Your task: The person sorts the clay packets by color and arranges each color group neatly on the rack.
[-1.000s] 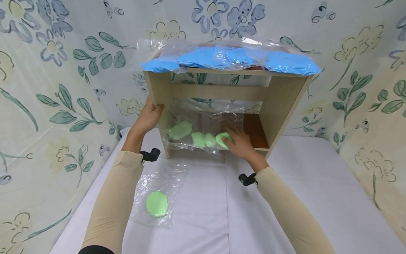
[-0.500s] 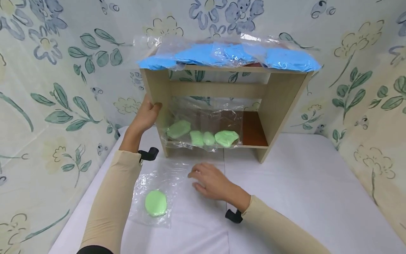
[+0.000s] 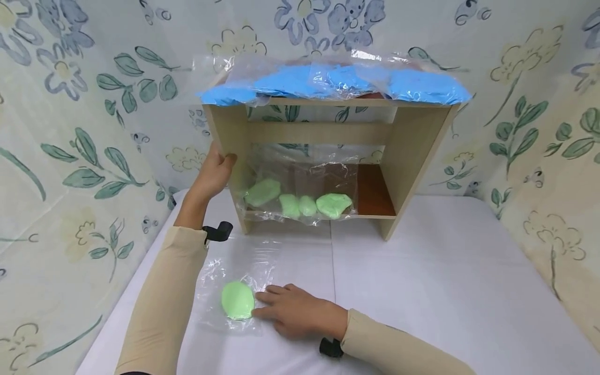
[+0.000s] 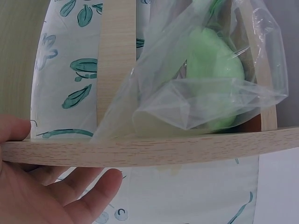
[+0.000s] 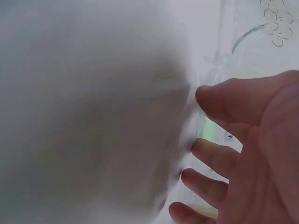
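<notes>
In the head view a small wooden shelf (image 3: 417,151) stands on the white cloth. My left hand (image 3: 213,174) grips its left side panel, thumb on one face and fingers on the other; the left wrist view shows the panel's edge (image 4: 154,150) between them. My right hand (image 3: 300,311) is low over the cloth, palm down, fingers extended. Its fingertips touch the clear plastic bag beside a flat, round, pale green clay-like lump (image 3: 237,300). Inside the shelf, another clear bag (image 3: 323,174) with several green lumps (image 3: 334,205) lies over the lower board.
Clear bags of flat blue material (image 3: 290,80) cover the shelf top and hang slightly over its front edge. Floral cloth (image 3: 529,156) surrounds the table at the back and sides. White cloth (image 3: 450,291) spreads right of the shelf.
My right hand has left the green lumps in the shelf and come down to the bag on the table. That bag's lump has shifted slightly right. My left hand keeps its grip.
</notes>
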Tool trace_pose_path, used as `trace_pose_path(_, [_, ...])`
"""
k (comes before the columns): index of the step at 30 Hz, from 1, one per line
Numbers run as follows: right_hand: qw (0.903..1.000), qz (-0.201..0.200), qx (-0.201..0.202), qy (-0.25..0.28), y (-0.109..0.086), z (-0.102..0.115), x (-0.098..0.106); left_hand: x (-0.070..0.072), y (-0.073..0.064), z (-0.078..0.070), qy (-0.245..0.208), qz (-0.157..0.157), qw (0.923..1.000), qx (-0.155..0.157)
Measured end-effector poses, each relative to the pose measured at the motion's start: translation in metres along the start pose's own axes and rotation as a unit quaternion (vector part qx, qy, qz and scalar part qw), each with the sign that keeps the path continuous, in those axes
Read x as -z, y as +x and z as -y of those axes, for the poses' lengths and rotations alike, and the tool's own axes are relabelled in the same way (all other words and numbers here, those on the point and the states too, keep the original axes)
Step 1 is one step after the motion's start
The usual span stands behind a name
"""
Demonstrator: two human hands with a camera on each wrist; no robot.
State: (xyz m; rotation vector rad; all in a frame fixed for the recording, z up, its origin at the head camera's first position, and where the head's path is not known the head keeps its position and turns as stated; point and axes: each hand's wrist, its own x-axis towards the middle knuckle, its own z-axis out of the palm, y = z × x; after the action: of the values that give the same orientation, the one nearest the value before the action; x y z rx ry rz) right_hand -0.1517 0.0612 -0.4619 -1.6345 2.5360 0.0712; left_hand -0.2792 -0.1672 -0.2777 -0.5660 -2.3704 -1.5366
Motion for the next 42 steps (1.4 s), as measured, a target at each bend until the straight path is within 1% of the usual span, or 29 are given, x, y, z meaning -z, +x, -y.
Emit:
trace_pose_path(2, [0.9997,-0.007,-0.005,0.023,-0.005,-0.005,0.002,0.0,-0.001,-0.001,0.002,0.002,1.0,0.0])
trace_pose_path(5, [0.9983,-0.026,-0.025,0.046,-0.013,-0.011,0.007,0.001,-0.001,-0.001,0.003,0.002,1.0,-0.003])
trace_pose_path(7, [0.9972,-0.027,-0.037,0.06,-0.018,-0.015,0.012,0.001,0.0,0.007,0.008,0.0,1.0,-0.002])
trace_pose_path(10, [0.9945,-0.017,-0.058,0.086,-0.027,-0.023,0.017,0.001,0.002,0.02,0.017,-0.006,0.9998,0.01])
trace_pose_path(12, [0.9914,-0.013,-0.073,0.108,-0.034,-0.03,0.018,0.001,0.003,0.028,0.023,-0.009,0.9996,0.012])
trace_pose_path(13, [0.9895,-0.015,-0.084,0.116,-0.037,-0.034,0.017,0.001,0.003,0.029,0.024,-0.009,0.9996,0.011])
trace_pose_path(16, [0.9816,-0.033,-0.122,0.143,-0.047,-0.047,0.017,0.001,0.004,0.03,0.022,-0.007,0.9997,0.006])
trace_pose_path(19, [0.9745,-0.055,-0.147,0.161,-0.053,-0.056,0.016,0.001,0.005,0.03,0.019,-0.007,0.9998,-0.002])
trace_pose_path(21, [0.972,-0.064,-0.15,0.169,-0.055,-0.06,0.016,0.001,0.006,0.031,0.021,-0.008,0.9997,-0.002])
trace_pose_path(25, [0.9719,-0.081,-0.141,0.17,-0.055,-0.062,0.014,0.002,0.005,0.032,0.027,-0.012,0.9996,-0.001])
trace_pose_path(28, [0.972,-0.086,-0.143,0.165,-0.056,-0.061,0.013,0.002,0.004,0.032,0.028,-0.011,0.9996,0.001])
trace_pose_path(32, [0.9705,-0.09,-0.155,0.161,-0.057,-0.059,0.013,0.002,0.005,0.031,0.024,-0.01,0.9997,0.0])
trace_pose_path(34, [0.9695,-0.101,-0.161,0.155,-0.057,-0.058,0.013,0.002,0.005,0.031,0.024,-0.01,0.9997,-0.001])
trace_pose_path(36, [0.9662,-0.119,-0.181,0.14,-0.055,-0.057,0.013,0.002,0.006,0.03,0.023,-0.011,0.9997,-0.002])
trace_pose_path(38, [0.96,-0.133,-0.215,0.12,-0.052,-0.056,0.012,0.001,0.006,0.029,0.024,-0.01,0.9997,0.0])
trace_pose_path(40, [0.9487,-0.131,-0.271,0.097,-0.048,-0.055,0.011,0.001,0.006,0.028,0.022,-0.009,0.9997,-0.002])
trace_pose_path(42, [0.9339,-0.111,-0.328,0.089,-0.043,-0.056,0.01,0.001,0.006,0.027,0.021,-0.008,0.9998,-0.003])
